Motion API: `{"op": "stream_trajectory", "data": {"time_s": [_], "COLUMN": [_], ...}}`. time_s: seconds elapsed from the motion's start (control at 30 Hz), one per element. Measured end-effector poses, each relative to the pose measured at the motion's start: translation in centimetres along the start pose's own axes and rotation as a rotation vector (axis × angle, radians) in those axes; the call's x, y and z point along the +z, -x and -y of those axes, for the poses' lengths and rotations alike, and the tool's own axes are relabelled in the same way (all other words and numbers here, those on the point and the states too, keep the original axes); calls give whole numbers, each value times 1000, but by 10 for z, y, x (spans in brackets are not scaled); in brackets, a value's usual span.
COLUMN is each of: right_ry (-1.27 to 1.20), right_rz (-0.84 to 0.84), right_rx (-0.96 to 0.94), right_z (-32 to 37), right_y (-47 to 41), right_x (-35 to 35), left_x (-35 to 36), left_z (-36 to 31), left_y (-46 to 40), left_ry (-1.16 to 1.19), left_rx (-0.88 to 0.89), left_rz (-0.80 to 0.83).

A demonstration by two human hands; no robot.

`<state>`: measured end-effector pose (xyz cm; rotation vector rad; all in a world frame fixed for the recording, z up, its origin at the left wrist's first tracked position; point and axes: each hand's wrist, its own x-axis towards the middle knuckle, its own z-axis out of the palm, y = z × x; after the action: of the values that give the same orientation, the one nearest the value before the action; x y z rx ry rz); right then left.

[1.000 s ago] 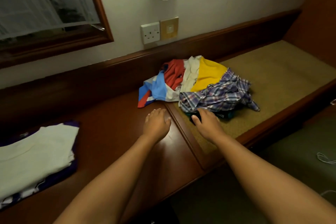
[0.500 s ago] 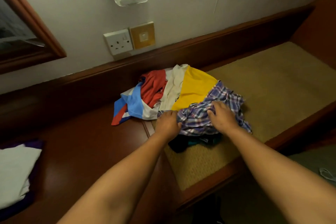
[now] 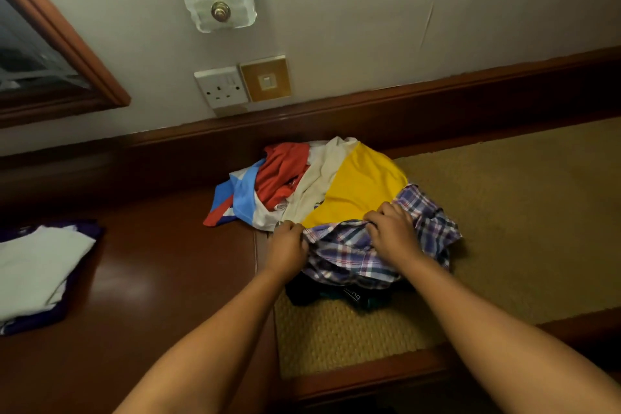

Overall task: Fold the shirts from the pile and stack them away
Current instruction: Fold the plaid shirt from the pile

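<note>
Plaid shirt (image 3: 349, 255) lies at the near edge of a clothes pile (image 3: 336, 185) on a woven mat (image 3: 504, 212); left hand (image 3: 285, 247) and right hand (image 3: 391, 232) both grip its bunched fabric.

A second ago my hands lay flat in front of the pile, my left hand (image 3: 286, 245) on the wood and my right hand (image 3: 391, 232) at the near edge of the clothes. Now both are on the plaid shirt (image 3: 349, 255). My left pinches its near-left edge and my right has bunched a fold at the top, next to the yellow shirt (image 3: 361, 188). The plaid cloth is gathered up between them, showing more of the dark garment (image 3: 322, 294) beneath. My head has turned right, so the folded stack (image 3: 37, 272) sits further left.
</note>
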<state>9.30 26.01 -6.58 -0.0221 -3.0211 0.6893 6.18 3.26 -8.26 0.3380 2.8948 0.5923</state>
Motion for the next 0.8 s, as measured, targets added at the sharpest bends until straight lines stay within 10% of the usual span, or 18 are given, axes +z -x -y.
{"op": "stream_trajectory", "data": {"time_s": [0.57, 0.8], "right_ry": [2, -65], "right_rz": [-782, -801], "right_rx": [15, 165], "right_z": [122, 192], "right_y": [124, 193], "right_x": [-91, -100], "left_x": [-146, -179], "left_z": [-7, 19], "left_y": [107, 174], "left_ry": [479, 529], "left_rx": [492, 493], "left_rz": [-337, -262]}}
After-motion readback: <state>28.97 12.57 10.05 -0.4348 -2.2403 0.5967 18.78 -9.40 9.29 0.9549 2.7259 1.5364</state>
